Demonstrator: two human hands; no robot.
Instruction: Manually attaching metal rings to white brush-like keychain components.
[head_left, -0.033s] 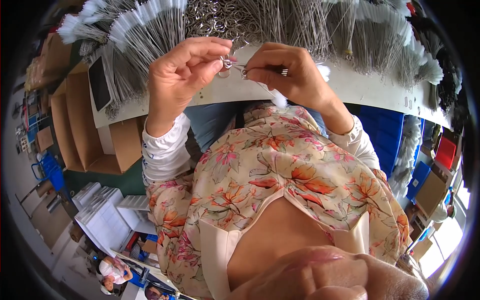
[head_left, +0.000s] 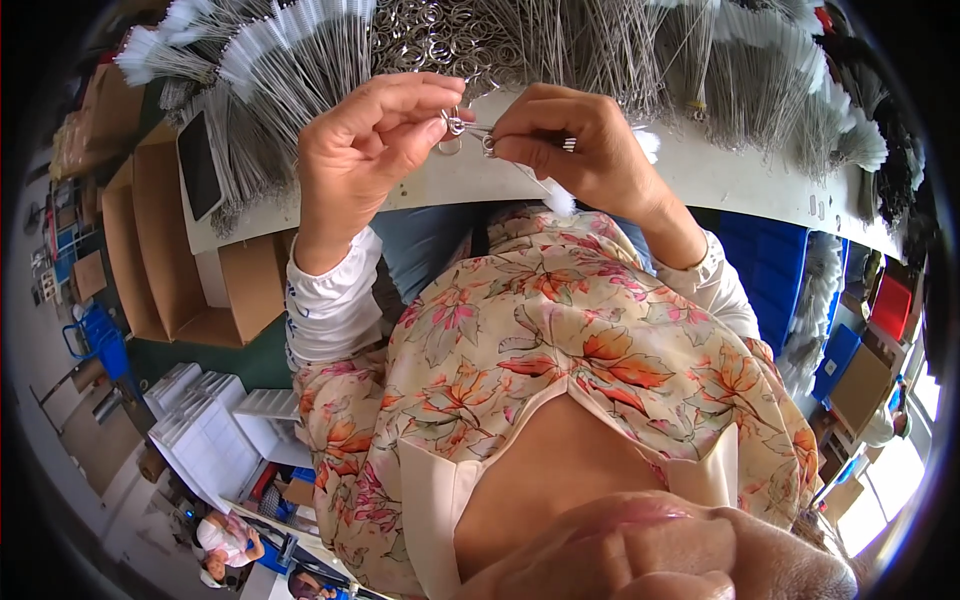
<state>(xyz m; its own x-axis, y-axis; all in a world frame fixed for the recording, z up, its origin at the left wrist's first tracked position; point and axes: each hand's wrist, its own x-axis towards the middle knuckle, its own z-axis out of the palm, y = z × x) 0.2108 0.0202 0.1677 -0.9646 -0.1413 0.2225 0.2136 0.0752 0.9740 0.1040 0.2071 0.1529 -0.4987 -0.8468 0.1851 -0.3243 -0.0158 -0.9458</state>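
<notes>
My left hand point(head_left: 355, 150) is over the white table point(head_left: 440, 182), thumb and index finger pinched on a small metal ring point(head_left: 451, 147). To its right, my right hand point(head_left: 595, 145) is closed around thin wire-stemmed brushes, whose looped wire ends point at the ring and meet it. One white brush tip point(head_left: 559, 201) hangs below my right hand, and another white tuft point(head_left: 649, 147) shows behind it. My fingers hide most of the stems, and I cannot tell how many brushes are held.
A heap of metal rings point(head_left: 440, 45) lies beyond my hands, between brush bundles point(head_left: 285, 60) at left and more wire brushes point(head_left: 790, 100) at right. A dark phone point(head_left: 199, 168) rests at the table's left edge. Below stand cardboard boxes point(head_left: 150, 240) and a blue bin point(head_left: 760, 270).
</notes>
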